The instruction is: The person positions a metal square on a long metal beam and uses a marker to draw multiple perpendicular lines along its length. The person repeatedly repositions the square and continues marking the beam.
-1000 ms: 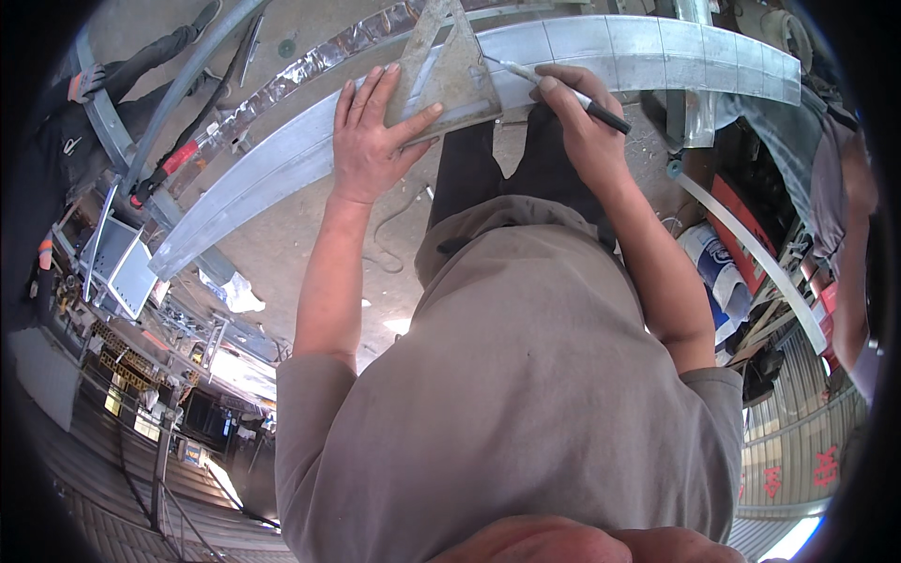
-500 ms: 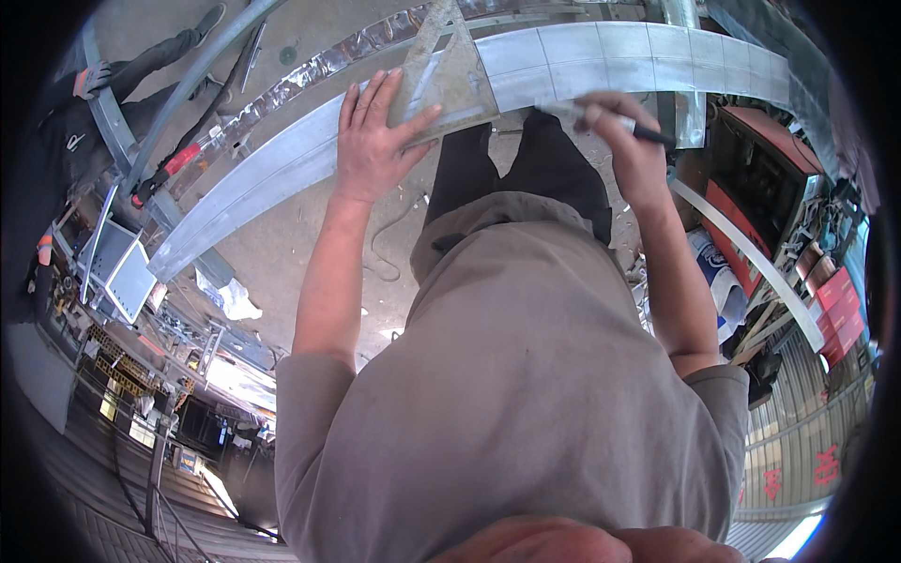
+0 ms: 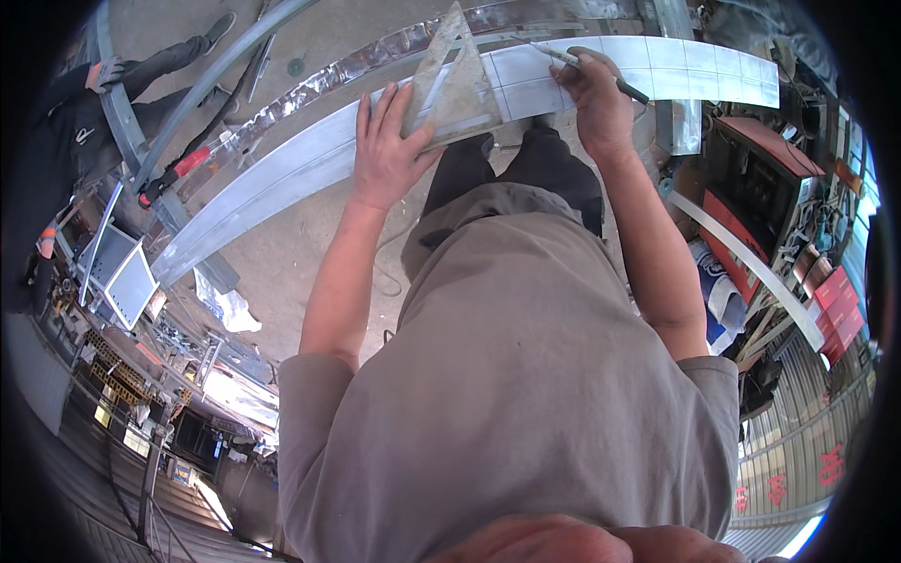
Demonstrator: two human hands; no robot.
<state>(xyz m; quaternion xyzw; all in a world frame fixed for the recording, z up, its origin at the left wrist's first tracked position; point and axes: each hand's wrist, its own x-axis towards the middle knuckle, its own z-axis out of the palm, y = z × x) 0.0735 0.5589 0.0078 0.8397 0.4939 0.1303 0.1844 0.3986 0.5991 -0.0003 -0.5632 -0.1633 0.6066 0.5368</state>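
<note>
The curved metal strip [image 3: 694,68] lay beneath the triangular plate [image 3: 478,94]. The left hand [image 3: 387,150] rested spread at the plate's left edge, clasping nothing; the right hand [image 3: 601,105] had a closed grip on the marker [image 3: 558,54]. Firm, flat pressure on the plate appeared advisable.

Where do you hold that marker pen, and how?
Probably pinch the middle of the marker pen from the right, as the right hand does. It is slim and straight, and slants with its tip up and to the left, so that grip leaves the tip free.
</note>
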